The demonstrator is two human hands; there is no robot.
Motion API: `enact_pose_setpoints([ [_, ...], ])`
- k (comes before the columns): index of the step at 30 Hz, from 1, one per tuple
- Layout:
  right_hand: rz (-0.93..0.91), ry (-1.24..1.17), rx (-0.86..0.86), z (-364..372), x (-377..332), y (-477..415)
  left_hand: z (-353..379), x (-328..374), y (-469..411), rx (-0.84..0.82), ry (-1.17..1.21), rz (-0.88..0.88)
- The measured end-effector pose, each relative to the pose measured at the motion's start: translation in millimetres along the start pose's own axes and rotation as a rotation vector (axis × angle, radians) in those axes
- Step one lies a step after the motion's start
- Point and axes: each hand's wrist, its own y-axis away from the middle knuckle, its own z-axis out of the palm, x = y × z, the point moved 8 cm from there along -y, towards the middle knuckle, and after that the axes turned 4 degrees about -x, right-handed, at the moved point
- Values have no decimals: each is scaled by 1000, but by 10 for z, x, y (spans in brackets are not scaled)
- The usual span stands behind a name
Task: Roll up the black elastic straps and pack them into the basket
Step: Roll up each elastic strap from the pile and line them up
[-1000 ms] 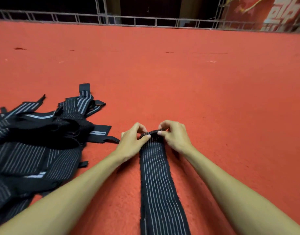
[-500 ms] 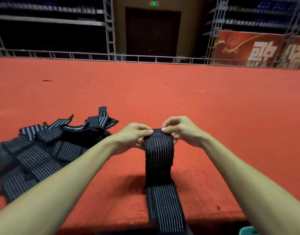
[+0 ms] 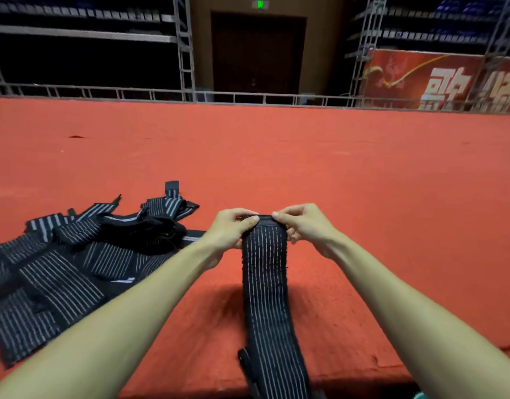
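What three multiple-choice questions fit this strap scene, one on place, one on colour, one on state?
1. Where is the pile of straps relative to the held strap? A) left B) right C) on top
2. What colour is the carpet? A) green B) red C) grey
3. What grips the held strap? A) one hand B) both hands C) neither
Answers: 1 A: the pile lies left of the left hand. 2 B: the carpet is red. 3 B: left hand and right hand both pinch its top end.
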Motion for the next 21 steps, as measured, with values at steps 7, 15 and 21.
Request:
enact_pose_setpoints([
  [7,34,-124,92,102,722,-547,-31,-561,-619,122,-139,149],
  [15,10,-126,194,317,1423,-836,-31,-1225,-832,208,-70,163],
  [21,-53,-212,154,364,1424,-812,-26,-1204,-781,158,-22,267],
])
